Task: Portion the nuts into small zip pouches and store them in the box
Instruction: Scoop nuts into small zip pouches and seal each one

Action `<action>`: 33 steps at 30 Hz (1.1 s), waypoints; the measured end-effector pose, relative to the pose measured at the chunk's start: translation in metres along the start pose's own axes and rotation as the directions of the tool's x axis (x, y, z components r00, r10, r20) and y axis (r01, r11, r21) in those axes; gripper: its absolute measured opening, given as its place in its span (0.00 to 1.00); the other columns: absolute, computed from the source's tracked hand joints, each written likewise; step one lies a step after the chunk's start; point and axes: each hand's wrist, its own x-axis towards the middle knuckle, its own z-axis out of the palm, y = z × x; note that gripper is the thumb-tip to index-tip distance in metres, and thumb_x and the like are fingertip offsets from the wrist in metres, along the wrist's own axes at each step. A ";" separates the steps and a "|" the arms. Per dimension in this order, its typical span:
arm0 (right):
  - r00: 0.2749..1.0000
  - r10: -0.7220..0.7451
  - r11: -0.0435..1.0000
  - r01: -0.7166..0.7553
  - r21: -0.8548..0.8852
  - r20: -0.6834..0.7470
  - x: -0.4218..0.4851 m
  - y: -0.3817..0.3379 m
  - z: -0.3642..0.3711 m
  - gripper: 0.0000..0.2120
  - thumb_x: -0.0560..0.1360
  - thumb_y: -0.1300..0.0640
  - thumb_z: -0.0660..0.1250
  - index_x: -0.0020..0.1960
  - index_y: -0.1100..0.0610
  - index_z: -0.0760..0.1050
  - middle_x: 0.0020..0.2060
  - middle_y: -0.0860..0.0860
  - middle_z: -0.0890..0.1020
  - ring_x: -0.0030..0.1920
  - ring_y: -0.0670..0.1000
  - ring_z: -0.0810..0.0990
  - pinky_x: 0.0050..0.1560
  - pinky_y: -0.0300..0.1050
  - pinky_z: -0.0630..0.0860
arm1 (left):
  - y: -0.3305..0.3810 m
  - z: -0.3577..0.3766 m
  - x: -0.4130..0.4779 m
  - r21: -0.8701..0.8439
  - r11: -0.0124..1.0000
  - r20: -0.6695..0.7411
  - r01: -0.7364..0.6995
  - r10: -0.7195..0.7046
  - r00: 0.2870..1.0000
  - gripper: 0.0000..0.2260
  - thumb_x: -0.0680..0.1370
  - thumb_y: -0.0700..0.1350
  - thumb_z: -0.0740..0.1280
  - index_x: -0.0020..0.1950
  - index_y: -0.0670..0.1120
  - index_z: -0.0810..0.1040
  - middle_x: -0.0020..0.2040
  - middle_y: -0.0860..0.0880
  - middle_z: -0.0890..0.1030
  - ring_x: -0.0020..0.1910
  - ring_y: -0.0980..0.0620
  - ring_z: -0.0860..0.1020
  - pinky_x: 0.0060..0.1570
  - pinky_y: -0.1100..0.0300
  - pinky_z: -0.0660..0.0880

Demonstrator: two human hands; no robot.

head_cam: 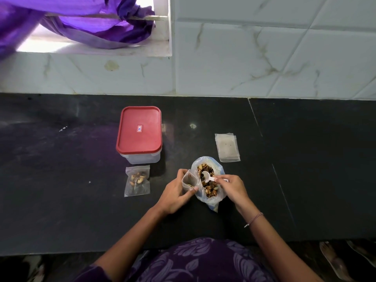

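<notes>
Left hand [176, 195] grips small zip pouch [189, 180], mouth open, few nuts inside, touching left side of nut bag [209, 183]. Right hand [232, 189] pinches handle of white spoon [207, 176], bowl over nuts in open bag. Filled pouch [137, 181] flat on black counter [61, 180], just near of box [139, 135], red lid on. Empty pouch stack [227, 147] far right of bag.

Daylight is admitted through the blown-out window [40, 44], tinted violet by the curtain [97, 29]; the counter [61, 200] is dimly lit, edges bowed.
</notes>
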 end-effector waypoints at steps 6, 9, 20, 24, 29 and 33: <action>0.980 -0.186 0.908 0.146 -0.394 -0.066 -0.010 -0.005 0.010 0.13 0.77 0.50 0.64 0.58 0.51 0.80 0.52 0.48 0.83 0.51 0.47 0.81 0.46 0.39 0.77 | 0.004 0.003 0.001 -0.003 0.999 0.012 -0.049 0.050 0.999 0.21 0.75 0.64 0.60 0.61 0.54 0.64 0.52 0.57 0.79 0.49 0.59 0.78 0.50 0.58 0.76; 0.989 -0.138 0.950 0.118 -0.289 -0.051 -0.010 -0.006 0.010 0.12 0.77 0.51 0.65 0.58 0.52 0.80 0.53 0.49 0.83 0.52 0.47 0.80 0.49 0.40 0.77 | 0.004 0.004 0.001 -0.006 0.999 0.010 -0.044 0.044 0.999 0.22 0.74 0.65 0.60 0.61 0.54 0.64 0.52 0.57 0.79 0.48 0.59 0.78 0.50 0.57 0.76; 0.976 0.209 0.920 -0.220 0.324 0.069 -0.016 0.001 -0.016 0.10 0.76 0.57 0.66 0.57 0.55 0.79 0.44 0.46 0.77 0.43 0.42 0.72 0.36 0.38 0.67 | 0.006 -0.001 -0.005 -0.040 0.998 -0.090 -0.042 0.038 0.995 0.21 0.74 0.62 0.63 0.61 0.54 0.65 0.53 0.57 0.79 0.50 0.58 0.79 0.50 0.54 0.77; 0.966 0.245 0.885 -0.259 0.386 0.086 -0.017 0.003 -0.020 0.09 0.75 0.55 0.68 0.55 0.55 0.80 0.35 0.48 0.73 0.34 0.44 0.68 0.32 0.37 0.62 | 0.003 -0.004 -0.005 -0.023 0.999 -0.143 -0.041 0.037 0.989 0.21 0.74 0.63 0.64 0.61 0.53 0.67 0.55 0.56 0.77 0.52 0.58 0.78 0.51 0.53 0.77; 0.971 0.189 0.803 -0.238 0.547 0.145 -0.024 -0.006 -0.022 0.09 0.75 0.57 0.68 0.53 0.58 0.80 0.27 0.47 0.69 0.26 0.42 0.68 0.24 0.32 0.64 | 0.003 -0.008 -0.002 0.053 0.998 -0.174 -0.040 0.049 0.984 0.23 0.74 0.63 0.64 0.63 0.52 0.66 0.57 0.55 0.77 0.54 0.59 0.77 0.53 0.55 0.77; 0.983 0.036 0.830 -0.130 0.542 0.180 -0.042 -0.028 -0.020 0.07 0.76 0.58 0.67 0.50 0.59 0.81 0.24 0.46 0.68 0.24 0.41 0.66 0.24 0.31 0.62 | 0.006 -0.009 0.005 0.135 0.989 -0.200 -0.053 0.080 0.976 0.23 0.74 0.61 0.65 0.64 0.51 0.66 0.58 0.54 0.77 0.54 0.58 0.75 0.53 0.60 0.75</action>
